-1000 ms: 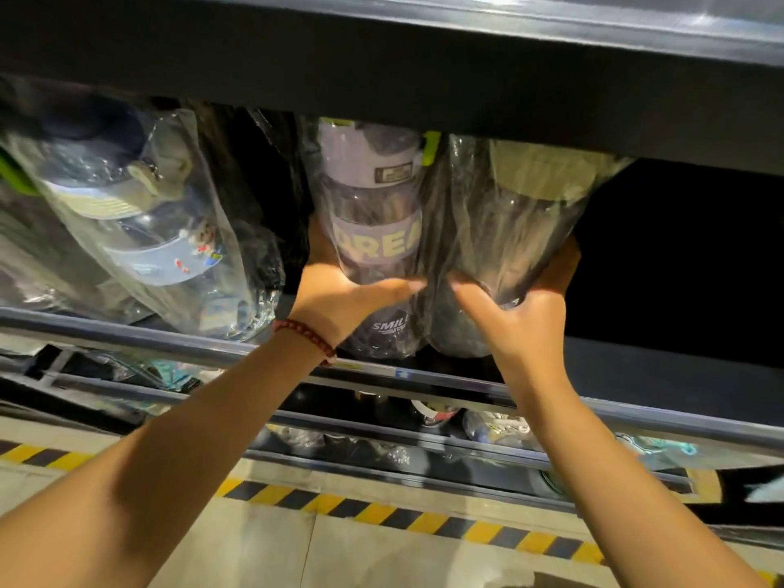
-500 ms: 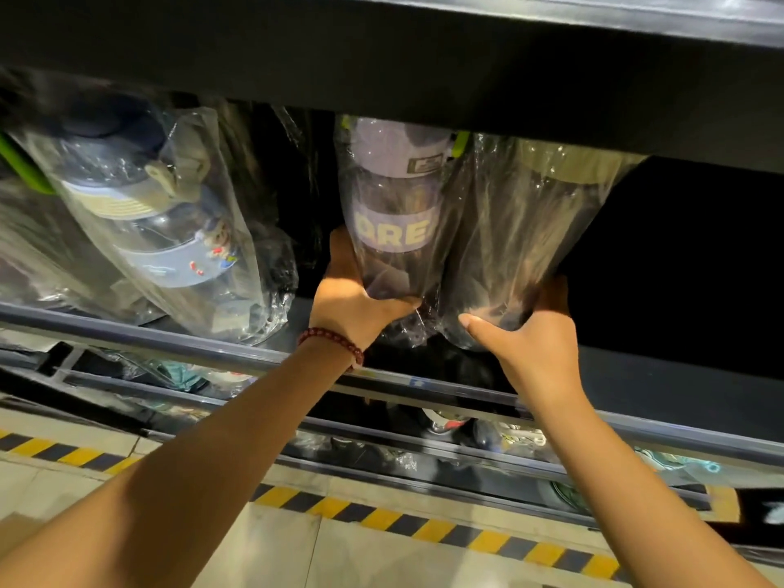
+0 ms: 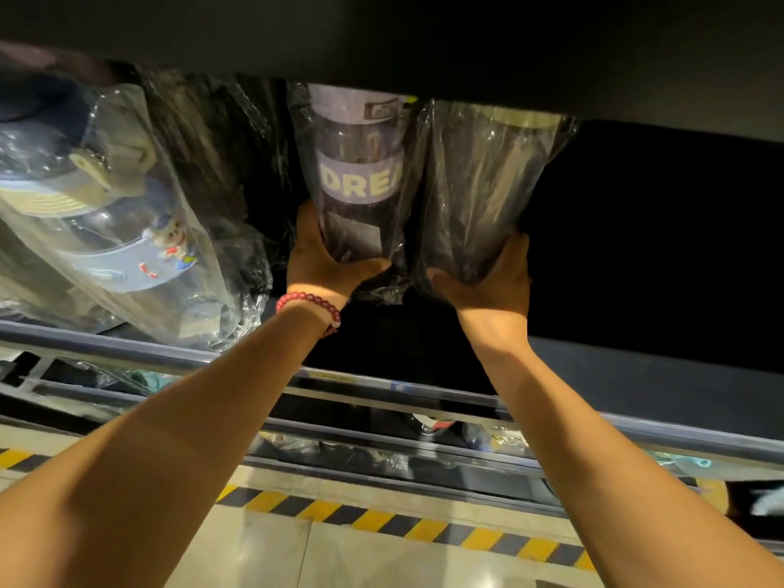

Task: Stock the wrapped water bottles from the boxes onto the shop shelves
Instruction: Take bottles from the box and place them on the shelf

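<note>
Two wrapped water bottles stand side by side deep in a dark shelf bay. My left hand [image 3: 324, 258] grips the base of the left bottle [image 3: 358, 176], dark with a pale band reading "DREA" and a pale lid. The base of the right bottle [image 3: 483, 184], dark with a yellowish lid, sits in the curled fingers of my right hand [image 3: 492, 286]. Both bottle tops are partly hidden by the shelf above [image 3: 424, 44]. The shelf floor [image 3: 636, 367] under the bottles is dark, so whether they rest on it is unclear.
Several other plastic-wrapped bottles [image 3: 119, 231] lean at the left of the same shelf. A metal front rail [image 3: 424, 396] runs across below my wrists, with lower shelves of wrapped goods beneath. Yellow-black hazard tape [image 3: 382, 519] marks the tiled floor.
Both hands have pushed the two bottles further back and up into the shelf. The grips slid from the bottles' middles down to their bases.
</note>
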A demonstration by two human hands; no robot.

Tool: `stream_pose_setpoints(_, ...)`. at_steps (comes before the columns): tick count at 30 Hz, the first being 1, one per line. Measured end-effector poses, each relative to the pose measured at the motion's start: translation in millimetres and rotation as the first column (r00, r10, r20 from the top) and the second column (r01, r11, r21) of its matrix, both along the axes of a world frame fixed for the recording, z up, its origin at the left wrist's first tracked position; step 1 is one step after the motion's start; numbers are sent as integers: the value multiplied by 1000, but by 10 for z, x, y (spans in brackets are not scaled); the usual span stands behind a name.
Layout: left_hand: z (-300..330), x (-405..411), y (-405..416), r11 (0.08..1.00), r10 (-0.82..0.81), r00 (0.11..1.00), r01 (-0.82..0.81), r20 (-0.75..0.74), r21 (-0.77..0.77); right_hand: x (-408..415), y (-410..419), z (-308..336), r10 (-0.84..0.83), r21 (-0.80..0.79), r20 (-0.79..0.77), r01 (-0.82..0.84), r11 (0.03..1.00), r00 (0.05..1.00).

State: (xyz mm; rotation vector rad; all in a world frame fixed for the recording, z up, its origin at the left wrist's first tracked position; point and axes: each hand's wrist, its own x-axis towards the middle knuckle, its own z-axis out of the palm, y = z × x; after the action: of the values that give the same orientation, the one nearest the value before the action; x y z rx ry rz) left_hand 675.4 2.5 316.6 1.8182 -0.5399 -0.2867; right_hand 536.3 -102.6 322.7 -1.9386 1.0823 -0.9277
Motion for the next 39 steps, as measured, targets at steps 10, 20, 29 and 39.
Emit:
stream_pose_setpoints(10,102,-56,-29,999,28,998,-29,56,30,50,17,-31,-8,9,29,8,1000,1000)
stream_pose_setpoints(20,207,-268,347,950,26,982,35,-189,310,-322,281,199,55,95,-63,-49,994,996)
stream_pose_setpoints(29,717,-1158,1247,859,-408,843,225,351,459,-1304,1206,604,73,-164,-589,-207,964,805)
stream_pose_setpoints(39,870,-2106,2597,464,-866,375,360,330,809,-2433,3033,653,-94,-197,-750,-86,977,655)
